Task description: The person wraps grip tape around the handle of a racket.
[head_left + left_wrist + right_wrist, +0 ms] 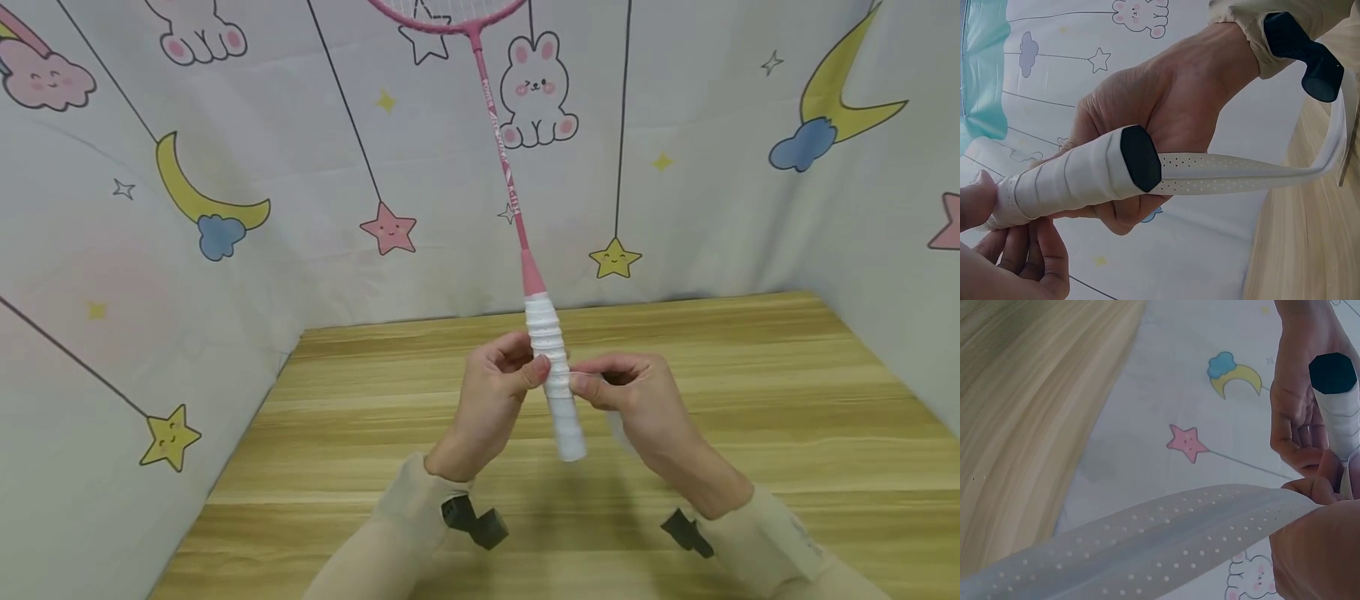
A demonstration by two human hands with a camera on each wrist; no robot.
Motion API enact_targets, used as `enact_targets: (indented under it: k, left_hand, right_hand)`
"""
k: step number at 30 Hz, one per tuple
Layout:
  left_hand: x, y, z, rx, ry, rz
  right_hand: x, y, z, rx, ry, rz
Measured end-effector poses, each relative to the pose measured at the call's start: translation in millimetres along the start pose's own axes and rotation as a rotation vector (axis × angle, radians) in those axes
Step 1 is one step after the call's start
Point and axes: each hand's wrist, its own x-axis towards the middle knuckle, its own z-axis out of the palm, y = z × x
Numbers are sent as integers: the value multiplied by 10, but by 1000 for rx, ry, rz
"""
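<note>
A pink badminton racket (498,142) is held at a tilt, head up, its handle wrapped in ridged white tape. My left hand (487,400) grips the middle of the handle (567,425), thumb in front and fingers behind. On the handle's right side, my right hand (652,412) pinches the loose white tape (619,431) between thumb and fingers. In the left wrist view the perforated strip (1241,175) hangs in a long loop past the handle's dark butt end (1141,157). The strip (1147,544) stretches across the lower right wrist view; the pinch itself is partly hidden there.
Below the hands lies a wood-grain table (375,367). A white curtain (322,250) printed with stars, moons and rabbits stands behind it and along both sides. Turquoise fabric (985,75) shows at the left wrist view's edge.
</note>
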Motion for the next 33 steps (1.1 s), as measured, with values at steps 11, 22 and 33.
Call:
enact_targets:
  k: [11,22,33]
  left_hand:
    - [-4,-43,-24,-1,-59,-43]
    - [-19,-34,-15,-56,-145,-74]
    - [-22,-39,-35,-76,-193,-106]
  right_hand:
    - [45,9,-70,17,-88,70]
    - [69,41,-105,58,-211,117]
    - [54,70,-87,117,-293,11]
